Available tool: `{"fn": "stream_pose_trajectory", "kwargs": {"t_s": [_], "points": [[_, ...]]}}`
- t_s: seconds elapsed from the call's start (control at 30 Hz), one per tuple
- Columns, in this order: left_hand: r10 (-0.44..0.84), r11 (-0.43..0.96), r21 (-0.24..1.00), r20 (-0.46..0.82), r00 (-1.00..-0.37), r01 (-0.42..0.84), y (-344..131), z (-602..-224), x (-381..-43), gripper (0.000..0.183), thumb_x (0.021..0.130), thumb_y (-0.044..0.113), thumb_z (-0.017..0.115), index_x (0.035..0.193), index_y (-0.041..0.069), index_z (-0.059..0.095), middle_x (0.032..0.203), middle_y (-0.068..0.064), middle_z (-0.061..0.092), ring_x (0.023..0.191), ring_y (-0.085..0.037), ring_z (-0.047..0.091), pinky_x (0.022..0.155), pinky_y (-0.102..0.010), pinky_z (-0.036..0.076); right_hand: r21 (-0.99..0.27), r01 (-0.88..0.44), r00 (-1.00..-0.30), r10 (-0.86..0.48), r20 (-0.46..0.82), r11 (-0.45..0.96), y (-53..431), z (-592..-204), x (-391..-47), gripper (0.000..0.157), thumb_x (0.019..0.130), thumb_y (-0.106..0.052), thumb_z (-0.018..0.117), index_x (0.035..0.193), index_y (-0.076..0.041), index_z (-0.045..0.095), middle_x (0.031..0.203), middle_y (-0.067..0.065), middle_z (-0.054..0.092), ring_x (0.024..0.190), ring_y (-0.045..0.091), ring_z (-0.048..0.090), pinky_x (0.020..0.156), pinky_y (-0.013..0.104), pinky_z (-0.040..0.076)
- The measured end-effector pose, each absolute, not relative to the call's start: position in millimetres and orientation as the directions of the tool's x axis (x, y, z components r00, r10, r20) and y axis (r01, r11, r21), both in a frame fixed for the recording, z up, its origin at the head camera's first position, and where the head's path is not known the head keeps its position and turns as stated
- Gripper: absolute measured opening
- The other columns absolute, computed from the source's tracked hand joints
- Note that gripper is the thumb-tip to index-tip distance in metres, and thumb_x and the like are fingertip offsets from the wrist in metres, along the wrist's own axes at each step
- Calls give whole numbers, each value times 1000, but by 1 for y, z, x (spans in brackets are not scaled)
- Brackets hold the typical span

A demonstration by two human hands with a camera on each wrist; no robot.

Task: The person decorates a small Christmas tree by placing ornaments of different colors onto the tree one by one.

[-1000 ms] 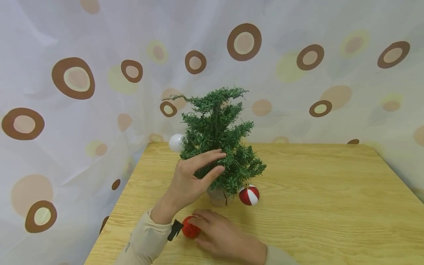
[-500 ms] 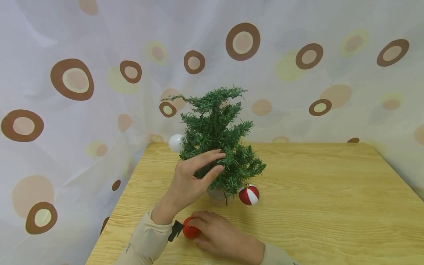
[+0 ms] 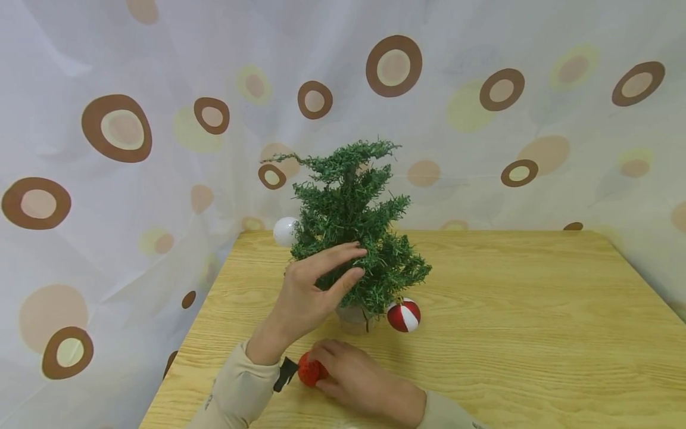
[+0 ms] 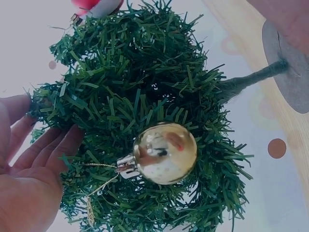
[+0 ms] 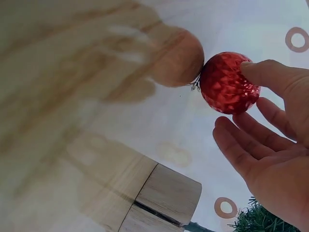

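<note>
A small artificial Christmas tree [image 3: 348, 202] stands mid-table on a wooden base [image 3: 355, 322]. My left hand [image 3: 305, 298] reaches to its front branches, thumb and fingers apart; in the left wrist view some fingertips touch or slip behind the greenery. A shiny gold bauble [image 4: 165, 153] hangs there by a gold string. Low in front of the tree, my right hand [image 3: 359, 378] holds a red faceted bauble [image 5: 228, 83] between thumb and fingers, at the tabletop. A red-and-white bauble [image 3: 404, 315] hangs low on the tree's right, a white bauble [image 3: 285, 232] on its left.
The wood-grain table [image 3: 509, 333] extends to both sides of the tree. A pale curtain [image 3: 455, 36] with brown and yellow circles surrounds its back and left. A black strap piece [image 3: 285, 374] sticks out from the left sleeve, close to the red bauble.
The right thumb and fingers have shifted slightly around the red bauble, which has moved a little to the right. The left hand and the tree look unchanged.
</note>
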State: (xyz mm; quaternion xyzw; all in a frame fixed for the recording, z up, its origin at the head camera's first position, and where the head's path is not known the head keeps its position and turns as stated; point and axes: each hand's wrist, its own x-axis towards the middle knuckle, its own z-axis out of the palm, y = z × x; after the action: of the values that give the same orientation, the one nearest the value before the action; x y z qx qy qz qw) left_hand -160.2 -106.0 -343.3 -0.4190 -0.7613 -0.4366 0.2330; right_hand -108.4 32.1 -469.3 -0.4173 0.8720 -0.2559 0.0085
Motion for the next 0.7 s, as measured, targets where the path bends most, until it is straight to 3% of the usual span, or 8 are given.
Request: {"fn": "stream_pose_trajectory", "kwargs": {"t_s": [0.23, 0.47, 0.7], "points": [[417, 270, 445, 745, -521, 854, -106, -343, -161, 33, 96, 9, 76, 129, 8, 75, 135, -14, 73, 128, -27, 70, 108, -40, 56, -400, -738, -645, -742, 183, 543, 33, -471, -109, 43, 99, -17, 75, 139, -12, 62, 131, 3, 66, 117, 16, 67, 100, 30, 58], [419, 266, 446, 745, -519, 855, -106, -343, -160, 32, 97, 10, 75, 129, 8, 75, 135, -13, 73, 128, -26, 69, 107, -41, 57, -320, -811, -574, -773, 269, 491, 32, -475, -109, 52, 95, -24, 80, 142, -15, 60, 133, 3, 66, 117, 17, 66, 102, 30, 57], [412, 267, 443, 750, -517, 856, -106, -344, -161, 30, 98, 11, 75, 128, 8, 75, 133, -13, 74, 127, -26, 71, 106, -40, 58, -342, -823, -551, -786, 280, 455, 28, -473, -109, 41, 93, -25, 82, 129, -16, 63, 118, -6, 67, 103, 6, 64, 99, 25, 55]]}}
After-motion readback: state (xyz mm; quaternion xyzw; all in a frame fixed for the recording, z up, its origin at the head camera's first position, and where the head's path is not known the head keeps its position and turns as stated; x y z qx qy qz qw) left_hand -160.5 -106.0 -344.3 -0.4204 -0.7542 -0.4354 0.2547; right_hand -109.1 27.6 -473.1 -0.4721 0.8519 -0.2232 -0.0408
